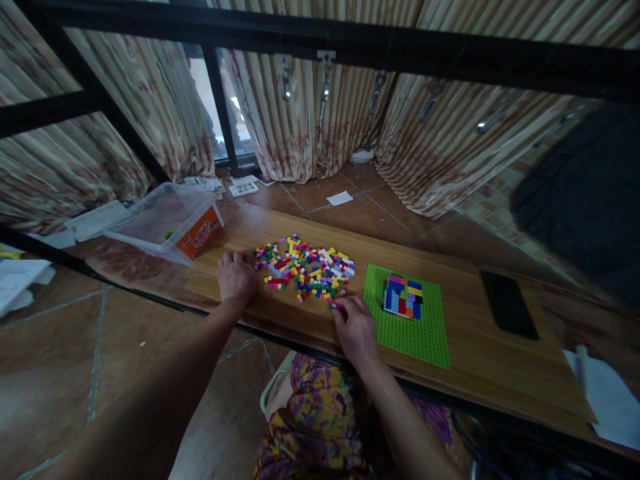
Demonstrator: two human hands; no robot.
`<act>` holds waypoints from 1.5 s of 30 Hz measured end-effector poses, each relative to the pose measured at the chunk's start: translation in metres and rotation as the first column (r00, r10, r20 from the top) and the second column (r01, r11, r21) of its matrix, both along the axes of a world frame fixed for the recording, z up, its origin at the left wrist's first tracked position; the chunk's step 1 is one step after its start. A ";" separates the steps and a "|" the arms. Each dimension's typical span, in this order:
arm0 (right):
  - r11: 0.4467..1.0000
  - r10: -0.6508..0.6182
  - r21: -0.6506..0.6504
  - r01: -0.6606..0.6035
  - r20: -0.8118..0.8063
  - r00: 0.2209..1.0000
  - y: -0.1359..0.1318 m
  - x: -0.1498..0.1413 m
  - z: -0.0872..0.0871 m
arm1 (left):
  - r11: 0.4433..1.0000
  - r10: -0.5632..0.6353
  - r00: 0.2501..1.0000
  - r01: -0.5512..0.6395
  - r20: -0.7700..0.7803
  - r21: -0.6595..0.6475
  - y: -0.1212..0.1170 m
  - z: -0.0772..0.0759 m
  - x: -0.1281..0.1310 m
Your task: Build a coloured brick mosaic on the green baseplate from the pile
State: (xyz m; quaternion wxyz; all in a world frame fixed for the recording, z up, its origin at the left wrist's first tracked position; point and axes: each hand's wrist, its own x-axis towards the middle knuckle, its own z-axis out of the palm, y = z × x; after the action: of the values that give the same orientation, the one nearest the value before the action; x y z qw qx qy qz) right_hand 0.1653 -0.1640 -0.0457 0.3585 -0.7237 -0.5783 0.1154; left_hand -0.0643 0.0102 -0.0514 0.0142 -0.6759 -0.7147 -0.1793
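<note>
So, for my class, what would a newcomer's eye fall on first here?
The scattered pile of toy bricks would likely come first, spread on the wooden tabletop with the left hand at its left side and the right hand at its near edge. Next come the multicoloured brick block on the green baseplate, right of the pile, and the clear box by the tabletop's left end.

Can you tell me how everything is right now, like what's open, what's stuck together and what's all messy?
Plastic box: open on top, something green inside
Loose bricks: spread in a messy pile
Brick build: stuck together, standing on the baseplate
Green baseplate: lying flat
Left hand: resting beside the pile
Right hand: fingertips at a pink brick, grip unclear
Black phone: flat, dark
Curtains: partly open
</note>
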 end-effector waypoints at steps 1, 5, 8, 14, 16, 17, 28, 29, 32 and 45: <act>1.000 0.009 0.006 -0.009 -0.005 1.000 0.002 -0.002 -0.001 | 1.000 -0.002 1.000 0.002 0.003 -0.004 0.000 0.000 0.000; 0.997 0.076 0.022 -0.075 -0.027 0.997 0.008 -0.007 -0.001 | 1.000 0.002 1.000 -0.002 0.009 -0.015 -0.001 0.002 0.001; 0.996 0.085 0.016 -0.085 -0.014 0.996 0.015 -0.008 0.003 | 1.000 -0.002 1.000 0.002 0.013 -0.009 -0.001 0.001 0.001; 0.993 0.111 0.035 -0.114 0.072 0.991 0.029 -0.015 0.005 | 1.000 -0.007 1.000 0.007 0.014 0.009 0.000 -0.002 -0.001; 0.993 0.118 0.022 -0.120 0.097 0.988 0.033 -0.019 0.003 | 1.000 -0.008 1.000 0.008 0.009 0.008 0.000 -0.002 -0.001; 0.993 0.115 0.015 -0.117 0.113 0.987 0.034 -0.020 0.002 | 1.000 -0.007 1.000 0.007 0.008 0.006 0.000 -0.002 -0.001; 0.997 0.072 0.008 -0.074 0.190 0.979 0.039 -0.020 0.002 | 1.000 0.000 1.000 0.000 -0.003 -0.012 -0.001 0.001 0.000; 0.996 0.080 0.009 -0.083 0.186 0.979 0.039 -0.019 0.002 | 1.000 -0.004 1.000 0.004 -0.004 -0.011 -0.001 0.001 0.000; 0.995 0.076 0.051 -0.083 0.124 0.989 0.037 -0.018 0.003 | 1.000 -0.002 1.000 0.002 -0.008 -0.019 -0.001 0.001 0.000; 0.986 -0.155 -0.110 0.125 -0.334 0.930 0.008 0.012 0.017 | 1.000 0.004 1.000 -0.004 0.022 -0.006 0.001 0.001 0.000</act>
State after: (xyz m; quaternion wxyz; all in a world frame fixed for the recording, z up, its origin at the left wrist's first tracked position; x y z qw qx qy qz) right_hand 0.1768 -0.1557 -0.0287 0.4288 -0.7470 -0.4486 0.2385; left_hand -0.0646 0.0110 -0.0500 0.0046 -0.6725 -0.7168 -0.1845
